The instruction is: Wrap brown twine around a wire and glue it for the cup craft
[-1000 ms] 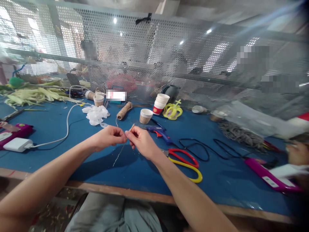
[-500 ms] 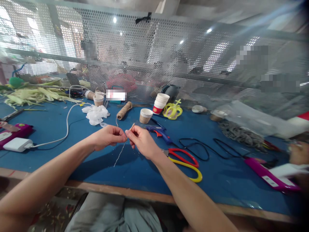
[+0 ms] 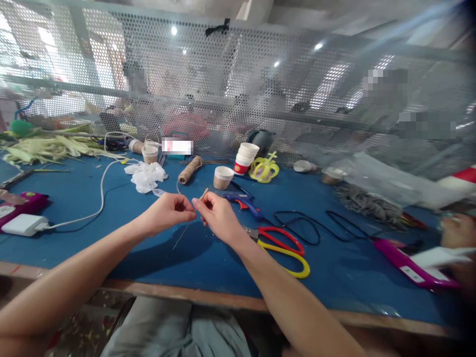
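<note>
My right hand [image 3: 217, 214] is closed in a pinch on a thin wooden stick [image 3: 204, 193], whose tip shows above the fingers. My left hand [image 3: 171, 212] meets it, fingertips pinched where the twine reaches the stick. A loose end of twine [image 3: 180, 237] dangles below the hands. Behind them lies a spool of brown twine [image 3: 190, 169], with a strand running down toward my left hand. Scissors [image 3: 284, 248] with one red and one yellow handle rest beside my right forearm. A blue glue gun [image 3: 245, 204] lies just beyond my right hand.
Paper cups [image 3: 223, 178], a yellow crown-shaped piece [image 3: 265, 169] and crumpled white plastic [image 3: 147, 176] stand behind the hands. Pale husks [image 3: 55, 145] lie far left. Purple power strips [image 3: 414, 265] with cables flank both sides; a perforated metal screen [image 3: 208, 89] closes off the back.
The hands stay pinched together in nearly the same place. The dangling twine end has shifted slightly up and left. The whole view has moved a little.
</note>
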The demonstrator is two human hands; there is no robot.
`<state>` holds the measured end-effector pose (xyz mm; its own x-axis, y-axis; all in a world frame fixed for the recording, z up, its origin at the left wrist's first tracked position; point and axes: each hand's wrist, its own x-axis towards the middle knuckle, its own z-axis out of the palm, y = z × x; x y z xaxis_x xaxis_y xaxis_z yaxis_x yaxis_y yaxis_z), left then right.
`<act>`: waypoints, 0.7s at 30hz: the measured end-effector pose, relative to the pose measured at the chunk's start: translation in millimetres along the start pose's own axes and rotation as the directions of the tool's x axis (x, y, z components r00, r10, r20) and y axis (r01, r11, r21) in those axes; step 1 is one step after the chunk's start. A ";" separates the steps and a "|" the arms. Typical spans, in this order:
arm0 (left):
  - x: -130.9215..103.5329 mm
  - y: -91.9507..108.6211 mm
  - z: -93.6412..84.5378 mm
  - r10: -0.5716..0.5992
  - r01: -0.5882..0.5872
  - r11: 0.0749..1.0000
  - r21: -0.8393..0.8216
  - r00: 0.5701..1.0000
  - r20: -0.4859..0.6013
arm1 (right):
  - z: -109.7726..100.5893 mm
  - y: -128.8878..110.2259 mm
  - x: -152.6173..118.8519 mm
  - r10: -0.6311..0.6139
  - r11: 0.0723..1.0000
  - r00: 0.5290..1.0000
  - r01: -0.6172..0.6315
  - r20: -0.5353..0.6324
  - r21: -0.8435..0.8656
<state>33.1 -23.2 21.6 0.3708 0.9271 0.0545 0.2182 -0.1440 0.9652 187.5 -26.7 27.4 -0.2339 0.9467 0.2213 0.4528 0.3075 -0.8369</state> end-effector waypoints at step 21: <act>-2.8 4.2 -0.5 0.032 -0.033 0.999 0.015 0.998 0.051 | -6.1 -0.6 1.2 -0.021 0.998 0.997 0.016 0.075 0.063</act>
<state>32.5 -26.2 25.6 0.4227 0.9033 0.0727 0.2192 -0.1797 0.9590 192.2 -25.1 31.3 -0.3068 0.9303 0.2009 0.3935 0.3162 -0.8633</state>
